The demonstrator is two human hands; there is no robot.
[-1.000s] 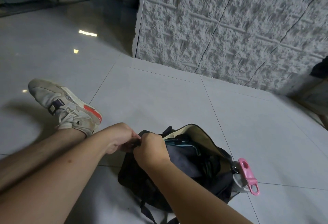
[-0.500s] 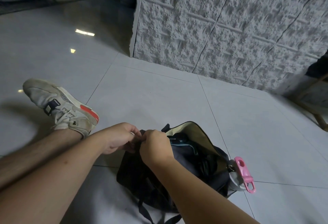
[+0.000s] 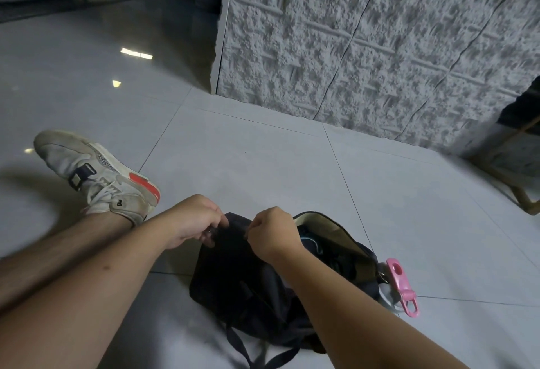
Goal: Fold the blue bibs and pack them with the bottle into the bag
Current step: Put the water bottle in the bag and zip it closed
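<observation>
A dark navy bag (image 3: 233,278) lies on the tiled floor in front of me, its mouth open toward the right with a beige lining showing. Dark blue cloth with a teal edge (image 3: 314,244) sits inside the opening. A bottle with a pink cap and loop (image 3: 401,287) sticks out of the bag's right side. My left hand (image 3: 194,219) pinches the bag's top edge at the left end. My right hand (image 3: 271,232) grips the same edge just to the right, fingers curled around the fabric. The bag's straps (image 3: 242,348) trail toward me.
My left leg stretches out to the left, ending in a white sneaker with a red heel patch (image 3: 96,175). A textured grey wall (image 3: 365,47) stands behind the bag. A wooden furniture leg (image 3: 523,199) is at the far right. Glossy floor tiles spread around.
My hands have drawn slightly apart along the bag's top edge, and the left end of the opening is now pulled closed and flatter. The view has shifted a little.
</observation>
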